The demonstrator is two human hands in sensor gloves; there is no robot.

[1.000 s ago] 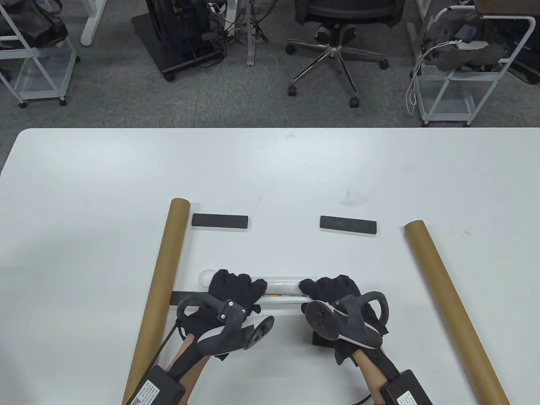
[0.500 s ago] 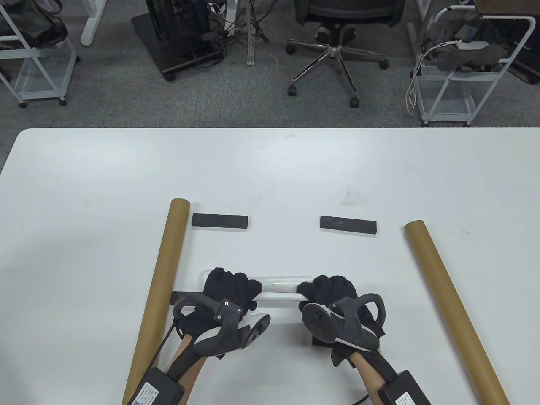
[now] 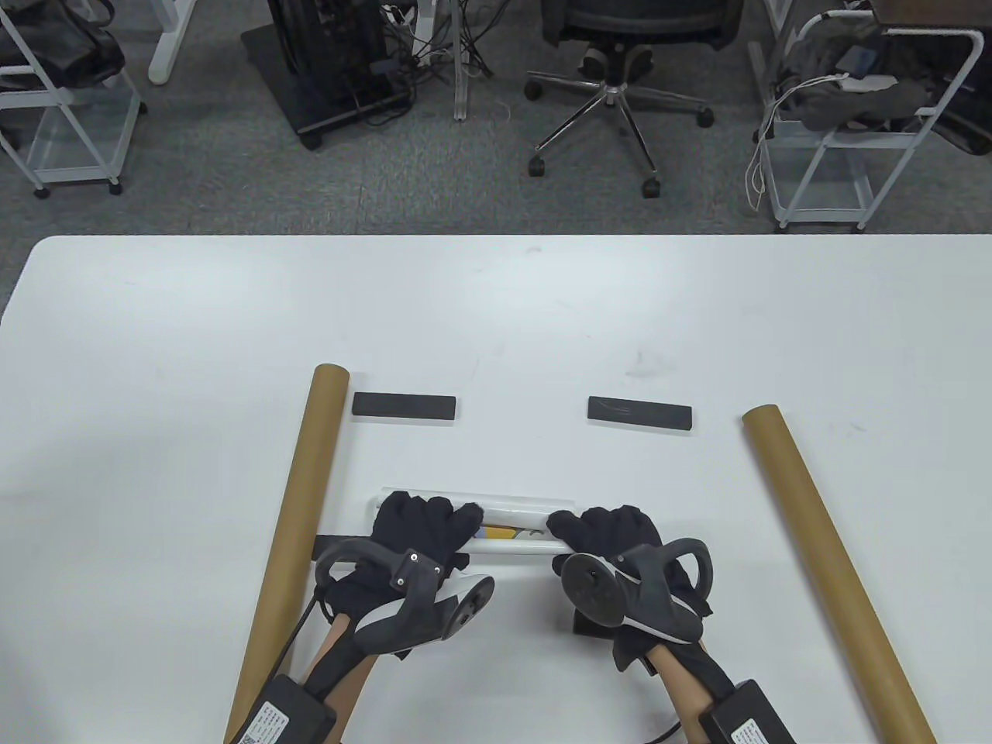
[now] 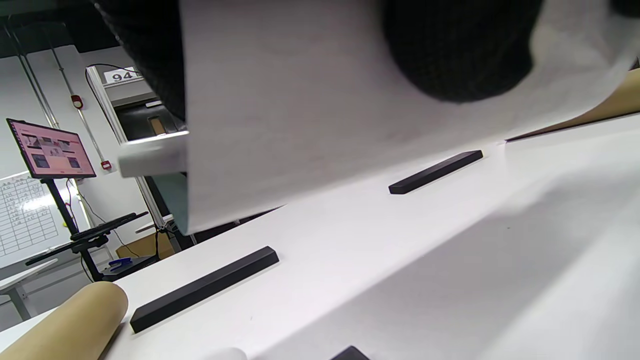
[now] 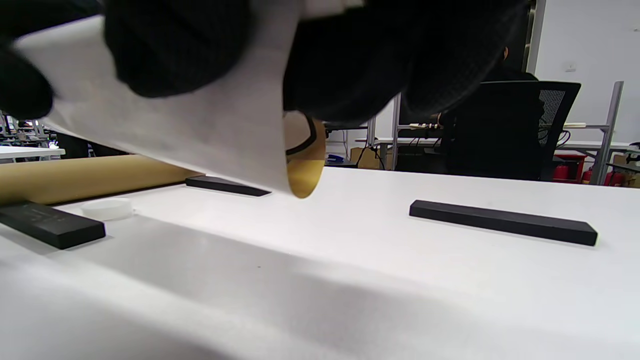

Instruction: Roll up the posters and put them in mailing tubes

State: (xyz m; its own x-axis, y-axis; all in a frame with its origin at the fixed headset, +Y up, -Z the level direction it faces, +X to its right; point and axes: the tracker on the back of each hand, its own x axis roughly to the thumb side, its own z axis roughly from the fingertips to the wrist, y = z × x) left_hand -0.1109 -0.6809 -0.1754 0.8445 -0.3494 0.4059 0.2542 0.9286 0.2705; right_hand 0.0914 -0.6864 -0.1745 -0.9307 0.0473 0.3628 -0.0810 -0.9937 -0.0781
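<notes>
On the white worktop [image 3: 496,310], going from the left: a long brown cardboard mailing tube [image 3: 293,535] lies lengthwise, its far end by a flat black bar [image 3: 404,406]. Next comes the left hand [image 3: 418,531], fingers curled over the left part of the partly rolled white paper poster [image 3: 515,521], gripping it; the left wrist view shows the sheet bowed beneath the gloved fingers [image 4: 455,50]. The poster lies crosswise between the two tubes, near the front edge, a strip of coloured print showing between the hands. The right hand [image 3: 612,535] grips the poster's right part in the same way, fingers [image 5: 170,45] wrapped over the paper. Farther right sit a second black bar [image 3: 639,412] and a second brown cardboard tube [image 3: 837,570].

The poster looks light, thin and springy: it will likely uncurl if let go and crease if squeezed hard, so hold near both ends with even, gentle pressure. A small white cap [image 5: 107,208] and two more black bars [image 5: 50,225] lie close under the roll and could snag it; both tubes lie clear to either side
</notes>
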